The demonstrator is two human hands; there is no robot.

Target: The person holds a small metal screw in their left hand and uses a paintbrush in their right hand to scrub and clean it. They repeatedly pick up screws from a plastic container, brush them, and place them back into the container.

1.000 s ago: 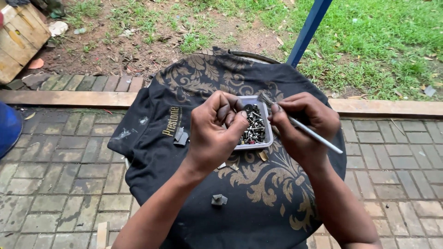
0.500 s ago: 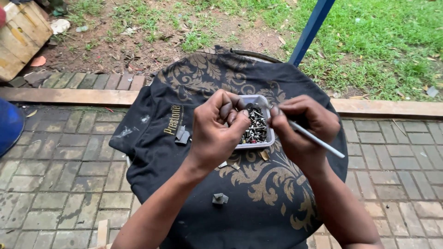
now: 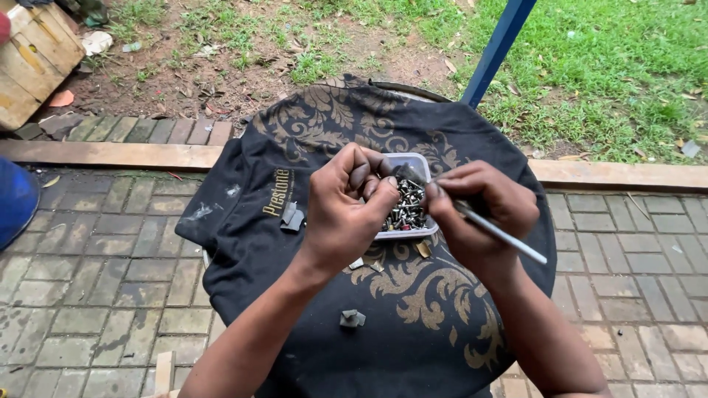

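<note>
Head view: small clear plastic tray of tiny metal screws and bits (image 3: pixel 407 210) sits near the middle of the black gold-patterned cloth (image 3: pixel 413 324) draped over a round table, so a nudge from either wrist could likely tip it and scatter screws off the cloth's edge onto the grey brick paving (image 3: pixel 88 273). Left hand (image 3: pixel 346 210) hovers over the tray's left edge, fingers curled and pinched shut on something too small to tell. Right hand (image 3: pixel 479 214) is at the tray's right edge, fingers closed around a thin silver rod-like tool (image 3: pixel 501 234) angled down-right.

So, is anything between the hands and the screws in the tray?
Nothing visible. Both the left hand and the right hand are over the tray, right at the screws; the right one also holds a thin tool.
</note>
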